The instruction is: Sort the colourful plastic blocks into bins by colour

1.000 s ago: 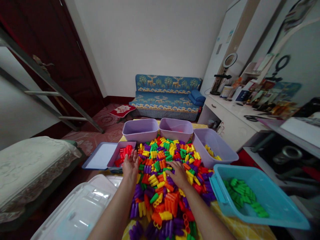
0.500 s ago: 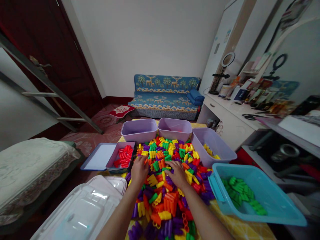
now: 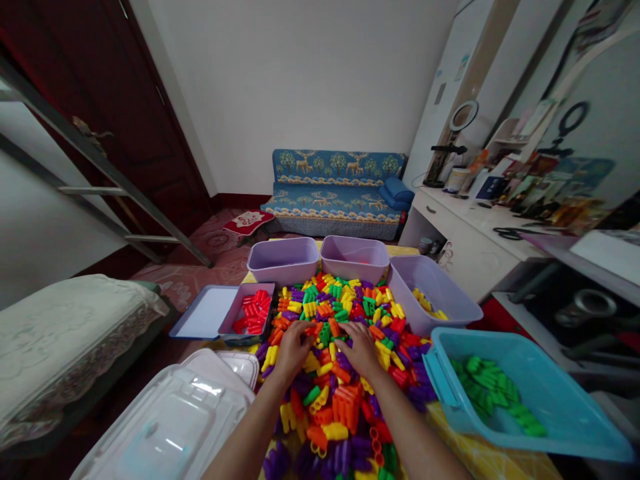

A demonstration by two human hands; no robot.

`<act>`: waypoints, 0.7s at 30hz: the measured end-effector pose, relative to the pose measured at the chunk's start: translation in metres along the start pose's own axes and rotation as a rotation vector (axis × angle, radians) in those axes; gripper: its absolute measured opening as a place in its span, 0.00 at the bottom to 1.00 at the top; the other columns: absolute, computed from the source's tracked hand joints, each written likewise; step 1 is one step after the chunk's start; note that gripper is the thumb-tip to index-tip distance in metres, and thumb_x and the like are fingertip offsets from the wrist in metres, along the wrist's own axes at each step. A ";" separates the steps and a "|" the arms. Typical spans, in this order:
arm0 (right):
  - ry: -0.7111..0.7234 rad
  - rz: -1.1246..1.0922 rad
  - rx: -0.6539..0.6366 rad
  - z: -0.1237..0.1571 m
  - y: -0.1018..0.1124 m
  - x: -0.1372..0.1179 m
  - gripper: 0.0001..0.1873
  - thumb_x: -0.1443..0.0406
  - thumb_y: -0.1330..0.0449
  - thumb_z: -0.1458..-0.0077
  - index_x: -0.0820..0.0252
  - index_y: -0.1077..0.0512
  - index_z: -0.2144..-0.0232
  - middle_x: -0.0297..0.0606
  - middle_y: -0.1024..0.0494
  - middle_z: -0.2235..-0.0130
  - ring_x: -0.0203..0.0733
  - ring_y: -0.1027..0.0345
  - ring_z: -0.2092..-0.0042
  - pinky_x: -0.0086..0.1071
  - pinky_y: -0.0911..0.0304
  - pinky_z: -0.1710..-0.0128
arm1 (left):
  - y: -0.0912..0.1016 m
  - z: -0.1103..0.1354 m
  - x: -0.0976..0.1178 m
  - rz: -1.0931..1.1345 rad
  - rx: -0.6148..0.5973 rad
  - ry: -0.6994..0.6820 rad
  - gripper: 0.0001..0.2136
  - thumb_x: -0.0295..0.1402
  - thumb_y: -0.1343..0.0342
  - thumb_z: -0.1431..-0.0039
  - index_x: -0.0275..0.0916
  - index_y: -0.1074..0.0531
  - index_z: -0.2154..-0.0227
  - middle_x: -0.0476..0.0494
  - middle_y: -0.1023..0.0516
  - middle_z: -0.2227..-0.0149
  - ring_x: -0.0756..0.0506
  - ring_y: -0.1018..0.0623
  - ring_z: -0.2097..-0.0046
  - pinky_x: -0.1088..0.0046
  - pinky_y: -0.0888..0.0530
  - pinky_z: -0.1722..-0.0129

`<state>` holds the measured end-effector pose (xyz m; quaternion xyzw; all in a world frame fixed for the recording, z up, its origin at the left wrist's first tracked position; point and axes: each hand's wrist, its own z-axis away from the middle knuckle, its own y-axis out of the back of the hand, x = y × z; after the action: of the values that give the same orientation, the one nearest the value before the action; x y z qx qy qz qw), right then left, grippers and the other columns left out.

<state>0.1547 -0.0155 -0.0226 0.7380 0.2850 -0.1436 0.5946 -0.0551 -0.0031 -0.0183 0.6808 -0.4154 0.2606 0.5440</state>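
A wide heap of toy plastic building blocks (image 3: 345, 413), made of joined tubes in red, orange, yellow, green and purple, covers the middle of the table. Over its centre is my left hand (image 3: 294, 352), with loosely curved fingers and the thumb apart from them. The fingertips touch the pile beside some orange blocks (image 3: 316, 329). Opposite it, my right hand (image 3: 361, 351) rests on the blocks, fingers bent and thumb spread. A green block (image 3: 325, 333) lies between the hands. I see nothing gripped in either hand.
Lilac bins (image 3: 283, 261) line the far side; the right one (image 3: 435, 287) has yellow blocks. A small box (image 3: 235, 313) holds red blocks, and a teal bin (image 3: 565, 413) holds green ones. Clear plastic lids (image 3: 170, 413) lie at left. A blue sofa (image 3: 340, 197) stands beyond.
My left hand has shifted slightly right, closer to my right hand, and its thumb now shows apart from the fingers. The whole view has moved a little.
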 end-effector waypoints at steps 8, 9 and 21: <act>-0.011 -0.004 -0.008 0.000 0.000 -0.001 0.22 0.69 0.43 0.50 0.51 0.28 0.51 0.36 0.24 0.51 0.45 0.37 0.47 0.40 0.45 0.45 | 0.001 -0.027 0.004 -0.131 0.062 -0.059 0.20 0.26 0.48 0.46 0.43 0.26 0.50 0.41 0.29 0.45 0.40 0.32 0.42 0.56 0.34 0.41; -0.013 -0.004 -0.008 0.000 0.001 -0.001 0.22 0.69 0.43 0.50 0.51 0.28 0.51 0.36 0.24 0.51 0.45 0.37 0.47 0.40 0.45 0.45 | 0.000 -0.031 0.003 -0.194 0.049 -0.047 0.20 0.26 0.47 0.47 0.44 0.25 0.51 0.41 0.29 0.45 0.38 0.33 0.41 0.54 0.35 0.41; -0.015 -0.033 0.005 0.001 0.001 -0.001 0.22 0.66 0.43 0.47 0.52 0.29 0.49 0.37 0.25 0.50 0.45 0.37 0.46 0.41 0.44 0.44 | -0.007 -0.025 -0.002 0.016 0.072 0.097 0.13 0.31 0.48 0.43 0.37 0.22 0.59 0.38 0.28 0.48 0.40 0.28 0.46 0.60 0.31 0.45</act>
<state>0.1548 -0.0169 -0.0213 0.7335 0.2922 -0.1594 0.5926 -0.0480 0.0219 -0.0165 0.6832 -0.3842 0.3123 0.5367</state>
